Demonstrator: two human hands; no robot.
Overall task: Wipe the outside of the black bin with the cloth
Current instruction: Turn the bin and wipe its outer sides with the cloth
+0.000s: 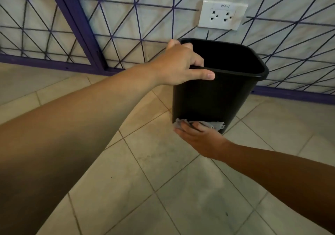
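Observation:
A black plastic bin (210,98) is tilted and held above the tiled floor, its open top facing up and away. My left hand (181,66) grips the near left rim, fingers curled inside and thumb along the outer edge. My right hand (201,138) presses a crumpled grey cloth (212,125) against the bin's lower edge, near its base. The bin's inside looks dark, and its bottom face is hidden from me.
A wall (163,26) with purple line patterns and a purple frame stands right behind the bin. A white double power socket (222,15) sits on it above the bin. Beige floor tiles (172,189) spread below my arms.

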